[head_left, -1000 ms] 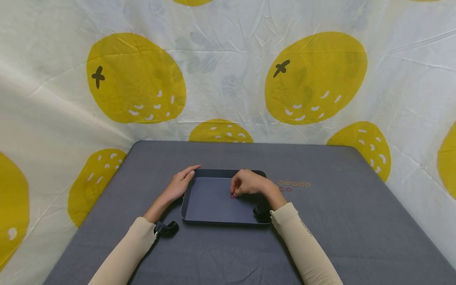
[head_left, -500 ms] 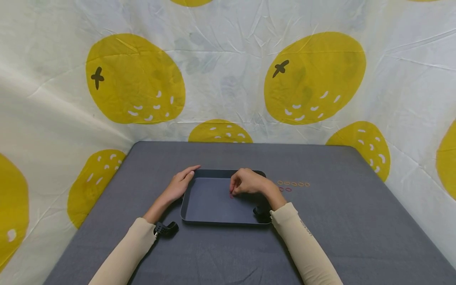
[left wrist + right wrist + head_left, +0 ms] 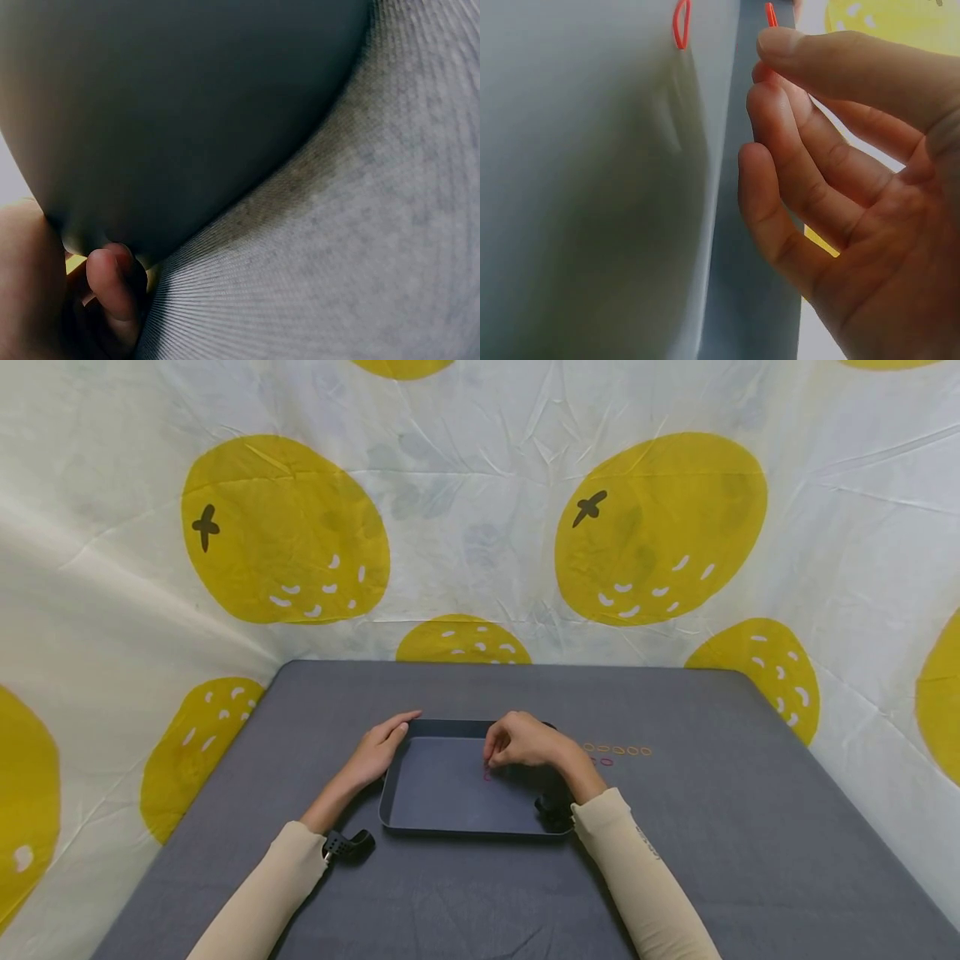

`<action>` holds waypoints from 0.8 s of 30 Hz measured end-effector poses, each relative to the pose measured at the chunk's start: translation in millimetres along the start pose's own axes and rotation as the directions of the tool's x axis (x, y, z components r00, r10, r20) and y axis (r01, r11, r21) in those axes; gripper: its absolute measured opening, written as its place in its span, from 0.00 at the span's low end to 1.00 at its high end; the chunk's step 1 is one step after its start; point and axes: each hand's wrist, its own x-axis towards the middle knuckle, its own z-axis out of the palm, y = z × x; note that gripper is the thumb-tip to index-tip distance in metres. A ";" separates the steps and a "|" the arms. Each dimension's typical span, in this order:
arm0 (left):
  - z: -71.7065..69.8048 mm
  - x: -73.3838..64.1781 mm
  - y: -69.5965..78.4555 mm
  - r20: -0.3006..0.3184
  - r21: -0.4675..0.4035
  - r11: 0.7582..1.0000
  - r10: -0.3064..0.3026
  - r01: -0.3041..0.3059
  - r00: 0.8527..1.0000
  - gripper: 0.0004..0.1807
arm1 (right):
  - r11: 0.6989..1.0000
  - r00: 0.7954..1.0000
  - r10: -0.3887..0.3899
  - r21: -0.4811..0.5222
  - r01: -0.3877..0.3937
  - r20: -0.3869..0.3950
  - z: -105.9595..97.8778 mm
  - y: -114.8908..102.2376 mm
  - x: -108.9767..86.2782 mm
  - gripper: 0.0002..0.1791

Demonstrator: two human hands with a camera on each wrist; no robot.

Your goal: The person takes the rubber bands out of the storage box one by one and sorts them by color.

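A dark grey rectangular tray [image 3: 450, 793] lies on the table. Its far left corner is held by my left hand [image 3: 372, 753], the thumb along the rim; in the left wrist view curled fingertips [image 3: 112, 281] touch the tray's wall [image 3: 202, 127]. Over the tray's middle, my right hand [image 3: 525, 741] pinches a red rubber band [image 3: 771, 13] between thumb and fingertips. Another red rubber band [image 3: 681, 26] lies on the tray floor just below, seen small in the head view. Part of the tray's right side is hidden by my right arm.
Right of the tray, several orange rubber bands [image 3: 618, 750] lie in a row on the grey table [image 3: 720, 827]. Nearer to me are red rubber bands [image 3: 606, 762], partly behind my right wrist. A white curtain with yellow fruit prints [image 3: 480, 552] hangs behind.
The right hand's fingertips have risen slightly above the tray floor, and the red loop beneath them shows more plainly. The left hand stays at the tray; the head view tilts a little upward.
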 end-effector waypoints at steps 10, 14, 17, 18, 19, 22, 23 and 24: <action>0.1 0.1 0.8 0.000 -0.007 1.000 -0.001 0.001 1.000 0.24 | 1.000 0.999 -0.008 0.003 0.008 -0.032 -6.1 0.2 -2.1 0.05; 0.3 -0.2 1.3 -0.001 -0.008 1.000 0.000 0.000 1.000 0.24 | 1.000 0.999 -0.006 -0.005 0.006 -0.041 -8.1 0.3 -3.0 0.03; 0.5 -0.6 1.6 0.001 -0.013 1.000 -0.003 0.003 1.000 0.25 | 1.000 0.999 -0.005 0.001 0.005 -0.046 -9.8 -0.5 -4.6 0.02; 0.6 -0.6 1.7 0.002 -0.015 1.000 -0.005 0.005 1.000 0.25 | 1.000 0.999 -0.004 0.004 0.004 -0.048 -10.4 -0.8 -5.2 0.02; 0.6 -0.8 1.7 0.001 -0.015 1.000 -0.006 0.006 1.000 0.25 | 1.000 0.999 -0.003 0.005 0.004 -0.050 -11.0 -1.1 -5.7 0.02; 0.4 -1.0 1.4 0.001 -0.013 1.000 -0.009 0.009 1.000 0.25 | 1.000 0.998 -0.004 0.004 0.004 -0.060 -13.1 -2.3 -7.5 0.02; 0.5 -0.9 1.4 0.000 -0.010 1.000 -0.009 0.009 1.000 0.25 | 1.000 0.998 -0.005 0.002 0.005 -0.063 -13.9 -2.7 -8.2 0.02; 0.4 -1.0 1.4 0.002 -0.009 1.000 -0.010 0.010 1.000 0.25 | 1.000 0.998 -0.007 0.000 0.007 -0.065 -14.7 -3.1 -8.9 0.02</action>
